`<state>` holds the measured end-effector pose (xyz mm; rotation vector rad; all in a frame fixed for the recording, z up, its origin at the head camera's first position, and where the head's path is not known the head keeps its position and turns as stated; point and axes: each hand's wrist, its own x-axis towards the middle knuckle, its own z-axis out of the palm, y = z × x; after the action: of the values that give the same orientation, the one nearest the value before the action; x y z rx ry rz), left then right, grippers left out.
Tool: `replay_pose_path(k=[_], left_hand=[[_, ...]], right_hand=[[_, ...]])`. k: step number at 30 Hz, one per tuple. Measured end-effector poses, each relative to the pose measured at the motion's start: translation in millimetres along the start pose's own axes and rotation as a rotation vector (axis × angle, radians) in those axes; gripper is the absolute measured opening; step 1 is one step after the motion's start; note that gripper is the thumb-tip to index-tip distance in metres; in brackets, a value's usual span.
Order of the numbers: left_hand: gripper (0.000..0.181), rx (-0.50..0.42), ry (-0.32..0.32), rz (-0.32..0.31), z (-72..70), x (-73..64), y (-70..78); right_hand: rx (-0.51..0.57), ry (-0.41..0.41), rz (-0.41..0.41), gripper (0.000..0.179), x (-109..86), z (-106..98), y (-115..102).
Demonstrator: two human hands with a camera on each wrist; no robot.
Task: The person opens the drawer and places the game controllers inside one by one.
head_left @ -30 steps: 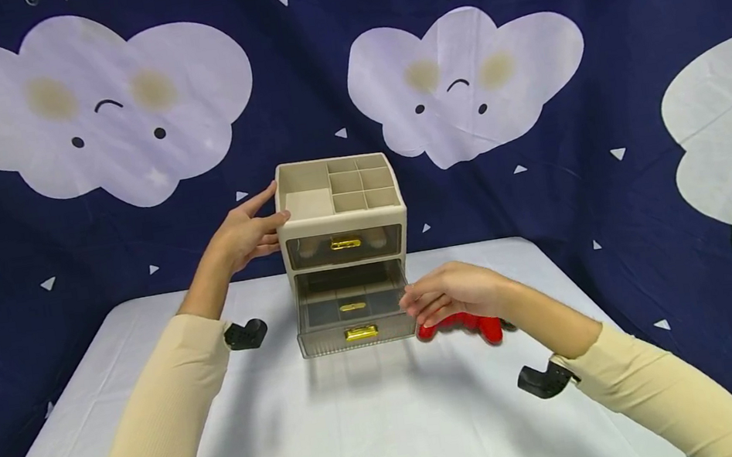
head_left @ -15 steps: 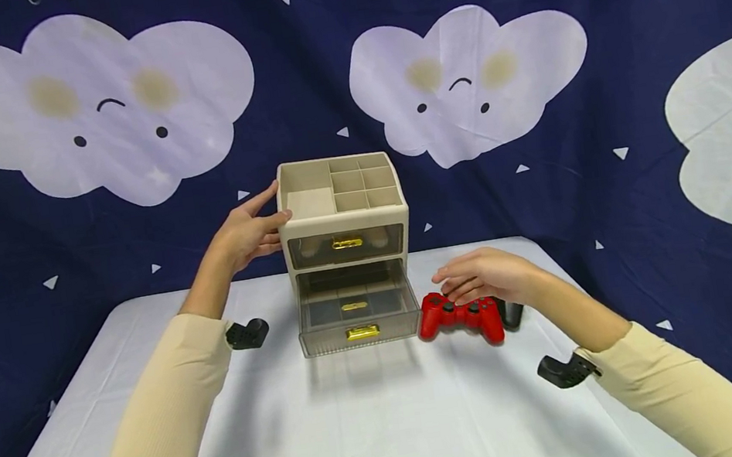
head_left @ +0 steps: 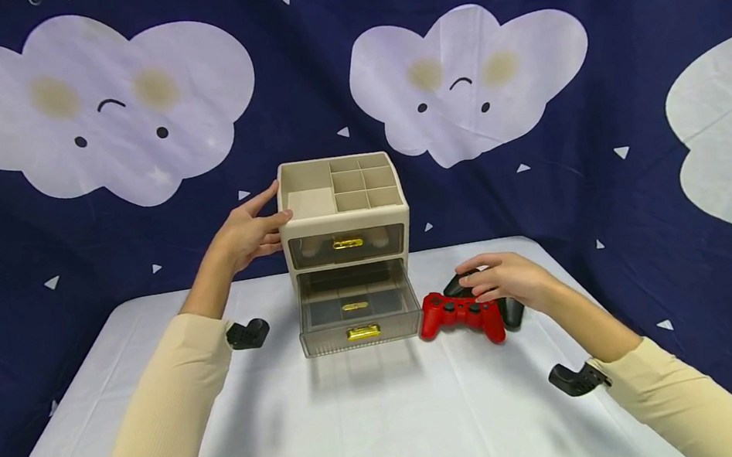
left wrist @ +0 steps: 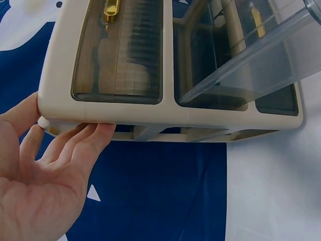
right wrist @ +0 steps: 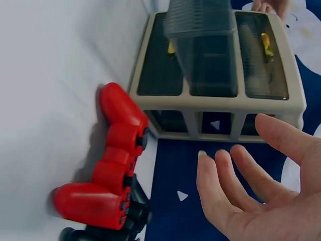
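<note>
- Left hand [head_left: 243,234] is lying spread against the drawer organizer [head_left: 346,222] in the head view, thumb resting over its rim; right hand [head_left: 510,278] is hovering, fingers loosely parted and holding nothing, above the black controller [head_left: 513,312]. The red controller [head_left: 460,312] is lying on the bench [head_left: 366,431] just in front of that one, beside the pulled-out drawer [head_left: 326,341].
- Left wrist view: fingers are pressing the organizer's side; bracing it steadily seems wise while the drawer is jutting out.
- Right wrist view: the right hand's fingers are standing apart from both controllers; reaching well is probably calling for lowering onto one grip, curling round it and lifting clear of its neighbour.
</note>
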<state>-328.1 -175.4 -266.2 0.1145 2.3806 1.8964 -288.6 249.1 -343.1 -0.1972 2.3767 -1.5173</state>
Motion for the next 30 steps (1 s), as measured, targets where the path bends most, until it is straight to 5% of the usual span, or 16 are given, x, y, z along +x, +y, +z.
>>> replay_pose_path(k=[15, 24, 30], left_hand=[[0.075, -0.013, -0.001, -0.009, -0.2, -0.1, 1.3], [0.074, -0.011, -0.003, -0.009, -1.4, -0.5, 1.0], [0.074, -0.013, -0.005, -0.005, -1.2, 0.1, -0.1]], right_hand=[[-0.092, 0.2, 0.047, 0.066, 9.2, 3.9, 37.2], [-0.336, 0.307, 0.038, 0.068, 10.1, 12.4, 57.5], [-0.457, 0.355, -0.037, 0.071, 10.2, 23.0, 71.2]])
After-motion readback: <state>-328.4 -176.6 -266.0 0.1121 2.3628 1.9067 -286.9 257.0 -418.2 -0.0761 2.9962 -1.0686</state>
